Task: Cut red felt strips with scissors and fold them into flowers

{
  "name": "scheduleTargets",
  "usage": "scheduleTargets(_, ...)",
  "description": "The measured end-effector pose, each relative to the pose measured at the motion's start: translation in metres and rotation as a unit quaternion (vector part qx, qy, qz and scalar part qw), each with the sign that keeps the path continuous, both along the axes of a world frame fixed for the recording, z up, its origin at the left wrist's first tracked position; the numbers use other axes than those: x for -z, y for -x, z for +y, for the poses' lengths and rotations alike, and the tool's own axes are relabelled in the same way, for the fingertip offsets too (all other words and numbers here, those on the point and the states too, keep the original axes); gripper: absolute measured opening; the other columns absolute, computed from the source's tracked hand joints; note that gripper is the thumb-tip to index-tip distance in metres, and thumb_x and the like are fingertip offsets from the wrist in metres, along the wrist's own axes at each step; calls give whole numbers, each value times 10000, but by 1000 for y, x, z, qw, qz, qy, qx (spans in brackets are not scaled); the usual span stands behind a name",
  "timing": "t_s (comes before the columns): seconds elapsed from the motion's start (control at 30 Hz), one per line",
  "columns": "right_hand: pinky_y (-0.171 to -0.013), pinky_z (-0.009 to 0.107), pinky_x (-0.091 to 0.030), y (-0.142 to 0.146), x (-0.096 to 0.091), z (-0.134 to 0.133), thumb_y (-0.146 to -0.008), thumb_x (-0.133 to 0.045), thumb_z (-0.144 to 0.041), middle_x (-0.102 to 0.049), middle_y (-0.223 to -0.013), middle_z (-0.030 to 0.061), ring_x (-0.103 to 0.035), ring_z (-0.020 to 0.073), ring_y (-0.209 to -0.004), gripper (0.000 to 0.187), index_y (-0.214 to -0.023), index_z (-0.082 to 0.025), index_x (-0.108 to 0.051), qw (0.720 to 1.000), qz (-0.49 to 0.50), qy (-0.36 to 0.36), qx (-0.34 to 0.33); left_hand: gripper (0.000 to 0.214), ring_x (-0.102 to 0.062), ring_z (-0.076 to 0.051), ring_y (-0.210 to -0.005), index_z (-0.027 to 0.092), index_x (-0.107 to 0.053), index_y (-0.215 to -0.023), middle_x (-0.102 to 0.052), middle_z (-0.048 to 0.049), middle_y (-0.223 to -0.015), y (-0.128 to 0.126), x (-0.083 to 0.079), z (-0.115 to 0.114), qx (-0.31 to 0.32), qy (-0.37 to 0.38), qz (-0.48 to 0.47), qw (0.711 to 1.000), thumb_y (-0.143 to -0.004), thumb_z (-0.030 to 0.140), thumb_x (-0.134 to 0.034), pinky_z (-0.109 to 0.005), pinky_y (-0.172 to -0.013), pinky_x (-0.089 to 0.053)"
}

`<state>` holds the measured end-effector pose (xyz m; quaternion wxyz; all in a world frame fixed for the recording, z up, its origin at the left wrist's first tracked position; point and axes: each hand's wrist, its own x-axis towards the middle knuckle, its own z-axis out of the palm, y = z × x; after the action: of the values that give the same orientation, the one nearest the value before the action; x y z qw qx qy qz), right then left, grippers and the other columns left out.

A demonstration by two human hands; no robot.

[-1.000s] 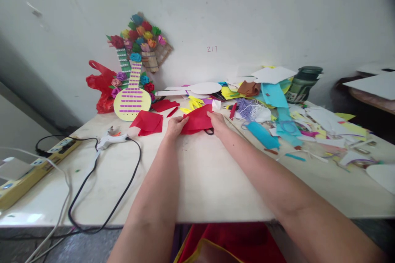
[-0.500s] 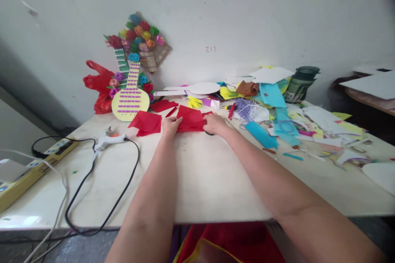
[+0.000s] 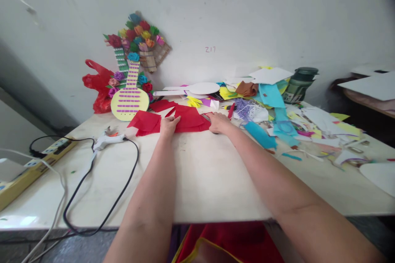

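Note:
A sheet of red paper [image 3: 190, 119] lies flat on the pale table [image 3: 203, 181] near the far side. My left hand [image 3: 169, 125] presses and pinches its left edge, fingers together. My right hand [image 3: 218, 123] is curled over the paper's right edge. A small dark object shows just under that hand. Another red sheet [image 3: 145, 122] lies to the left of my left hand.
A white glue gun [image 3: 108, 139] with a black cord [image 3: 101, 197] and a yellow power strip [image 3: 33, 164] lie on the left. A paper guitar [image 3: 128, 102] and paper flowers [image 3: 140, 35] lean on the wall. Coloured paper scraps [image 3: 277, 115] and a green jar [image 3: 298, 84] crowd the right.
The red paper, held up off the table a second ago, now lies flattened on it. Both hands have come down with it and moved slightly apart.

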<state>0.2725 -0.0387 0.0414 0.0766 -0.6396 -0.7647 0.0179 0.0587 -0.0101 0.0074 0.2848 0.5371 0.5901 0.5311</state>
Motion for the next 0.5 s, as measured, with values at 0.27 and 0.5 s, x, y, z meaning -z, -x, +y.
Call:
scheduleTargets(0.27, -794, 412, -399, -23, -10, 5, -649, -579, -204, -536, -1136, 232, -509, 345, -1042, 503, -1139, -98, -538, 990, 40, 35, 127, 297, -584, -167, -616, 142, -657, -665, -660, -65, -677, 2, 3, 3, 24, -5, -62, 998, -568, 423, -671, -241, -553, -443)
scheduleTargets(0.5, -902, 433, -310, -16, -13, 2, -712, -508, -303, -459, -1252, 194, -431, 330, -1124, 468, -1120, -83, -574, 983, -41, -25, 178, 278, -576, -159, -562, 146, -628, -561, -628, -43, -564, 1, 4, 4, 25, -11, -133, 991, -491, 399, -720, -247, -561, -443)
